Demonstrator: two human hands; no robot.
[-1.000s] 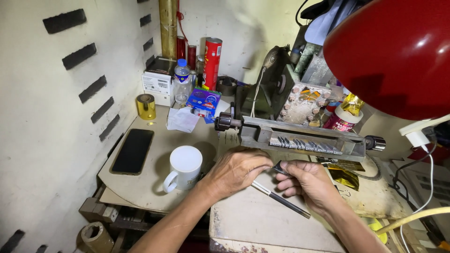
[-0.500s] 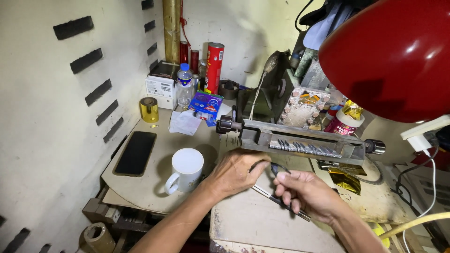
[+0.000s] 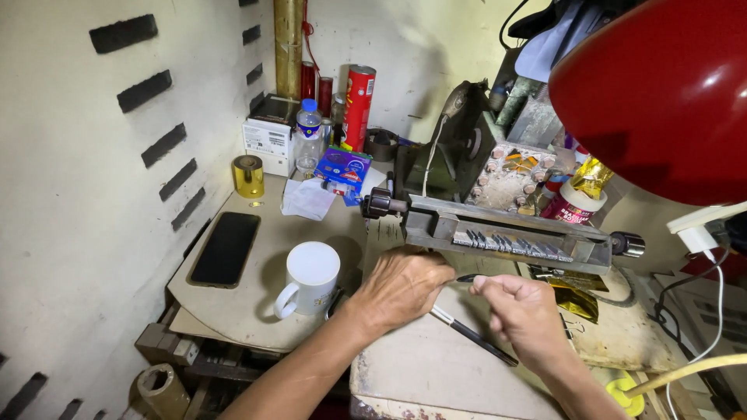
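My left hand [image 3: 401, 286] rests knuckles-up on the worn work surface [image 3: 436, 373], fingers curled toward my right hand [image 3: 525, 315]. A thin dark tool [image 3: 467, 278] spans the small gap between them, and both hands pinch it. Just beyond the hands lies a long grey metal holder [image 3: 506, 233] with a row of small metal pieces in its slot and a dark knob at each end. A black and silver pen-like stick [image 3: 476, 338] lies on the surface under my hands.
A white mug [image 3: 311, 276], black phone [image 3: 226, 247], gold foil roll [image 3: 247, 175], white tissue [image 3: 307, 198], blue box [image 3: 342, 167], water bottle [image 3: 309, 132] and red tube can [image 3: 359, 105] crowd the left. A red lamp shade [image 3: 661, 93] hangs at upper right; gold foil scrap [image 3: 576, 299] lies at right.
Both hands stay close together in front of the metal holder, with only small finger shifts. The view has drifted slightly.
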